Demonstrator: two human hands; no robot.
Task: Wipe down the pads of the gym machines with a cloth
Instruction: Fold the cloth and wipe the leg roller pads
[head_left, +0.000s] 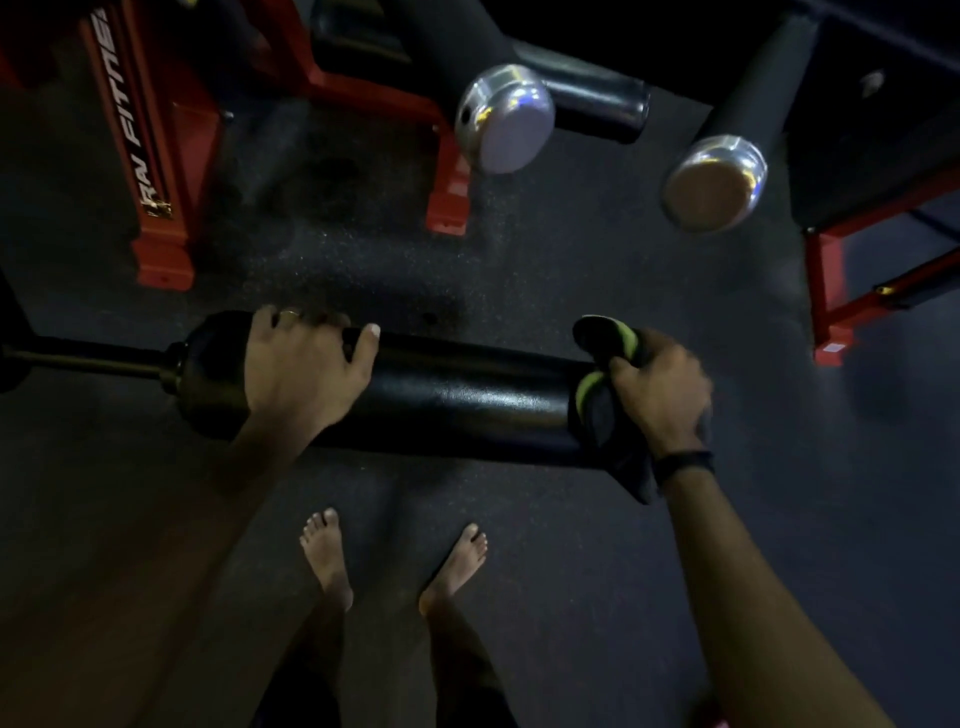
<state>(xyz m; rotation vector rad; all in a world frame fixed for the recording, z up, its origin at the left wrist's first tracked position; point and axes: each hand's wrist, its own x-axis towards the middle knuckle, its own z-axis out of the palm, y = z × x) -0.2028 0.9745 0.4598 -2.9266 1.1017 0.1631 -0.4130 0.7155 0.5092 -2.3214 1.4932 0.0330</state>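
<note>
Between both hands (306, 364), black roller pad (467, 400).

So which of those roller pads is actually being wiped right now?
The nearest roller pad, lying crosswise in front of the person. The left hand grips it and the right hand holds the cloth at its end. The two silver-capped rollers beyond are untouched.

**Dark speckled floor underfoot**

My two bare feet (322, 556) stand side by side on the dark speckled rubber floor (571, 270). Ahead of me, the red machine frame legs (161, 244) rest on it, with another red frame foot (831, 348) at the right.
</note>
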